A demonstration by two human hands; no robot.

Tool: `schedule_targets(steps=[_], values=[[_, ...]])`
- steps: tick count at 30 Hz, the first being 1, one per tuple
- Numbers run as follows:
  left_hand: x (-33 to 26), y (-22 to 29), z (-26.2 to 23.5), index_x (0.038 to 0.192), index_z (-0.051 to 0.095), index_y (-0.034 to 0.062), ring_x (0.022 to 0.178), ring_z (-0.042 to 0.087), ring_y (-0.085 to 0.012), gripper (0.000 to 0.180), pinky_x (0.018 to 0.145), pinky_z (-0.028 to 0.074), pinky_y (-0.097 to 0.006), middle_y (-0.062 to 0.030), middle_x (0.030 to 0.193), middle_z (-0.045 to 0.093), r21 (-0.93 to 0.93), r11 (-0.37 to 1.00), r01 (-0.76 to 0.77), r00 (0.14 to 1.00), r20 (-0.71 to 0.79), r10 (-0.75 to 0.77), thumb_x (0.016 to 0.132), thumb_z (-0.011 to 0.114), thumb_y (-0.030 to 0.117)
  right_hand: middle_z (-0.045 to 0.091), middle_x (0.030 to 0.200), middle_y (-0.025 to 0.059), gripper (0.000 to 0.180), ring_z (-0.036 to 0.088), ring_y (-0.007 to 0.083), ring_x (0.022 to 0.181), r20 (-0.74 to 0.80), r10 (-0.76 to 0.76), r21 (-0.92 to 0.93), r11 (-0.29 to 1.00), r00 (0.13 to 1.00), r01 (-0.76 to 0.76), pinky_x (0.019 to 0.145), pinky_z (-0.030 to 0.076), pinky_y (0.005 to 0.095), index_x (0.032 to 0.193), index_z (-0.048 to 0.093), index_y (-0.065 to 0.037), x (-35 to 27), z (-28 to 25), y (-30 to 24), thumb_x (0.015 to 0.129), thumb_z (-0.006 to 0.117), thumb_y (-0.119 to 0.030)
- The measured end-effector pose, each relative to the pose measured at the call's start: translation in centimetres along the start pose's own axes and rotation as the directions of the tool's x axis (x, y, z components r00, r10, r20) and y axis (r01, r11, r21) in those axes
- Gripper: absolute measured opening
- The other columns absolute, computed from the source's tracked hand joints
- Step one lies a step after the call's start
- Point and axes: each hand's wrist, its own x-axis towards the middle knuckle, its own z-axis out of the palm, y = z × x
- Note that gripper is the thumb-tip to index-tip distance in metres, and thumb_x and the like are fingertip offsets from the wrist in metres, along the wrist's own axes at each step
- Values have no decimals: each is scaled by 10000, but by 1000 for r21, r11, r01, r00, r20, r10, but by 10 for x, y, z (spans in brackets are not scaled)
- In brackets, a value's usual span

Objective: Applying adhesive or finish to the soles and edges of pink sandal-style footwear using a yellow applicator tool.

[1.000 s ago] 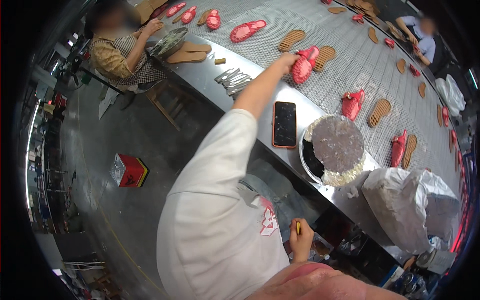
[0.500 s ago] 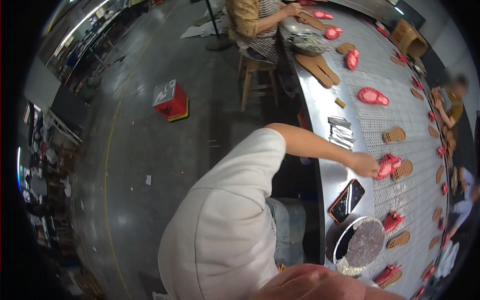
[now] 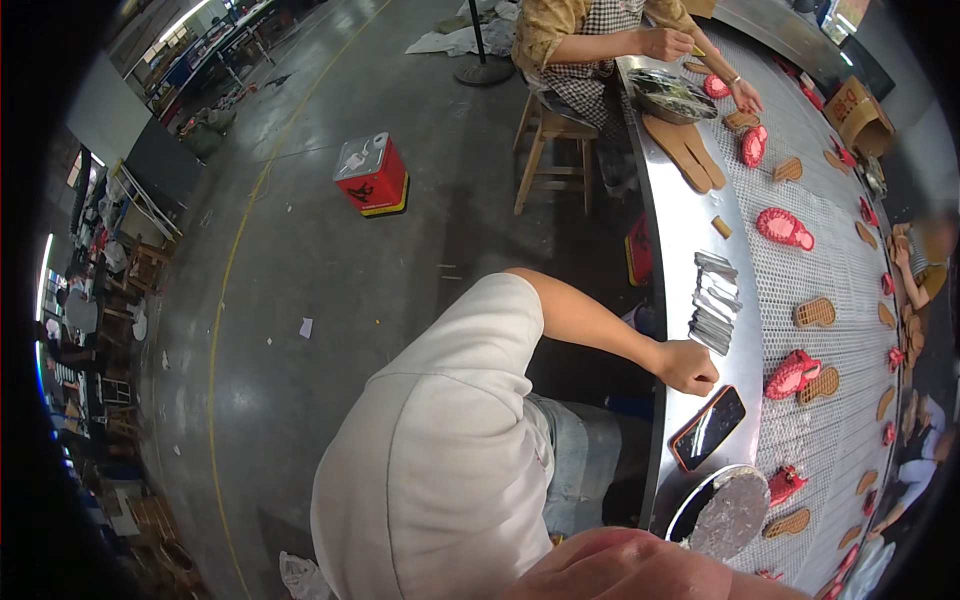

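Observation:
My left hand (image 3: 688, 367), on the bare arm below a white sleeve, is closed in a fist above the metal ledge (image 3: 680, 265). Its fingertips are turned out of sight, so whatever they may hold is hidden. Just below it lies a dark phone (image 3: 708, 428) with an orange edge. A pile of thin grey-and-white strips (image 3: 714, 300) lies just above the hand. To its right, on the perforated belt, a red shoe upper (image 3: 793, 374) rests beside a tan sole (image 3: 820, 386). My right hand is out of view.
A round pan (image 3: 700, 482) with grey material stands at the ledge's lower end. More red uppers (image 3: 785, 228) and soles (image 3: 815, 312) line the belt. A co-worker sits above by a bowl (image 3: 672, 95) and brown insole shapes (image 3: 685, 155). A red tin (image 3: 372, 176) stands on the floor.
My left hand has drawn back leftward from the red upper on the belt to above the ledge. The view has shifted. The co-worker's hands have parted, one reaching over the belt.

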Motion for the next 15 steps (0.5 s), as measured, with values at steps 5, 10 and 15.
schedule_targets(steps=[5,10,15], values=[[1,-7,5,675,592,-4,541,582,-290,175,546,439,-378,-172,622,598,-117,991,59,996,-52,-66,796,549,114,567,603,12,216,496,79,581,-62,13,153,988,998,-3,514,427,290,750,615,-17,3,-2,33,949,604,-101],[7,-4,0,762,665,1,540,585,-215,160,552,442,-347,-131,635,634,-241,965,100,994,-29,-110,799,538,91,615,705,20,169,545,94,621,209,181,-291,950,961,-116,532,464,291,762,633,-30,12,-10,0,911,662,-104],[13,2,-8,781,703,19,594,620,-199,186,593,469,-326,-106,658,654,-247,945,214,977,62,-205,804,539,103,601,659,7,226,540,92,595,288,228,-95,973,930,-209,509,448,291,716,620,-31,14,11,-39,918,664,-123]])
